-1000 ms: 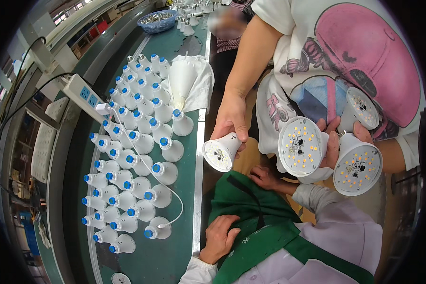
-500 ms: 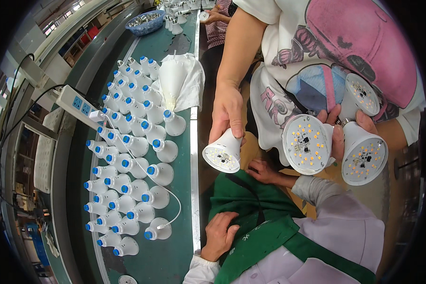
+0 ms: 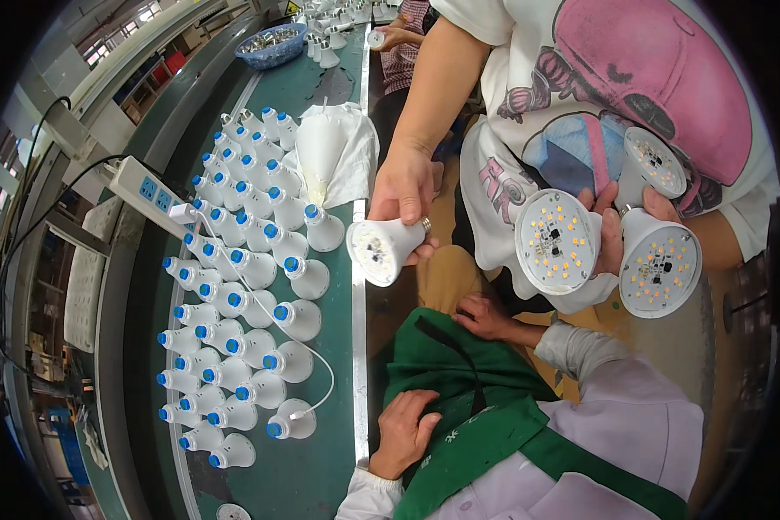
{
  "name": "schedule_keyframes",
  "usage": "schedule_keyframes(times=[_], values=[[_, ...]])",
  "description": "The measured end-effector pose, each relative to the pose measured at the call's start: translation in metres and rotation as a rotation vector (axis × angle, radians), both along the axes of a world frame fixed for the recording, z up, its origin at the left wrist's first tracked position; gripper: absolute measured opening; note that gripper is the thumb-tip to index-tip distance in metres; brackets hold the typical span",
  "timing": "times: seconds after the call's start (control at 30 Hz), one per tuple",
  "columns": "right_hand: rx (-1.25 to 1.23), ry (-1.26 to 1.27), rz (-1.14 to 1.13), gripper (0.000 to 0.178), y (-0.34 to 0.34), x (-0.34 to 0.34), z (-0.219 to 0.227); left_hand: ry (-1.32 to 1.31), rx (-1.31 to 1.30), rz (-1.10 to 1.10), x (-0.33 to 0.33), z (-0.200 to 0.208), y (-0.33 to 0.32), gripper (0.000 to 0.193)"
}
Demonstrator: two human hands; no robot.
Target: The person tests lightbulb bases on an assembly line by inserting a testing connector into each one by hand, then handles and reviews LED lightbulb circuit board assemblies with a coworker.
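My left hand [image 3: 405, 432] lies on the green apron [image 3: 472, 416] over my lap, fingers loosely stretched and holding nothing. Farther up, my right hand [image 3: 485, 317] rests at the apron's edge, also without anything in it. A co-worker in a white printed T-shirt stands close by. The co-worker's one hand [image 3: 407, 195] pinches an LED bulb [image 3: 381, 250] by its screw base, beside the table edge. In the other hand [image 3: 611, 230] are three more bulbs, among them one LED bulb [image 3: 559, 241], with their round chip boards showing.
White bulb housings [image 3: 251, 347] with blue tips stand in rows on the green table [image 3: 334, 286]. A white cable runs among them from a power strip [image 3: 152, 192]. A white cone on a cloth [image 3: 355, 147] and a blue basket [image 3: 273, 54] of metal parts lie beyond.
The co-worker's single bulb has moved left and up to the table edge and tilted. The three-bulb bunch has shifted slightly up. My hands have stayed put.
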State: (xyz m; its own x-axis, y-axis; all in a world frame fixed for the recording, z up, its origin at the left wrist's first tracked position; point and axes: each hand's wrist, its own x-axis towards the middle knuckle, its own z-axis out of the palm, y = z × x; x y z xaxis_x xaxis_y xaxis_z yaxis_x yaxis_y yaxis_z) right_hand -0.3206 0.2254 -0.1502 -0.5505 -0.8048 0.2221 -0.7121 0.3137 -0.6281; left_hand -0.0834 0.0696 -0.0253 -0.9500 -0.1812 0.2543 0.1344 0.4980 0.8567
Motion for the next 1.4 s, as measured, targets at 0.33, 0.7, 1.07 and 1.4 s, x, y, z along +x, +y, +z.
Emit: schedule_keyframes(times=[0.33, 0.7, 1.07, 1.4], values=[[0.038, -0.001, -0.008, 0.022, 0.002, 0.000, -0.004, 0.003, -0.015, 0.004, 0.001, -0.001, 0.001, 0.031], [0.006, -0.026, -0.031, 0.023, 0.002, 0.000, -0.016, -0.010, -0.023, -0.001, 0.002, 0.000, 0.001, 0.031], [-0.126, -0.089, 0.022, 0.017, -0.001, -0.002, -0.027, 0.003, -0.022, 0.005, 0.001, -0.001, 0.000, 0.032], [-0.048, -0.126, 0.039, 0.020, 0.003, -0.002, -0.010, 0.004, -0.028, -0.011, -0.001, 0.003, 0.001, 0.032]])
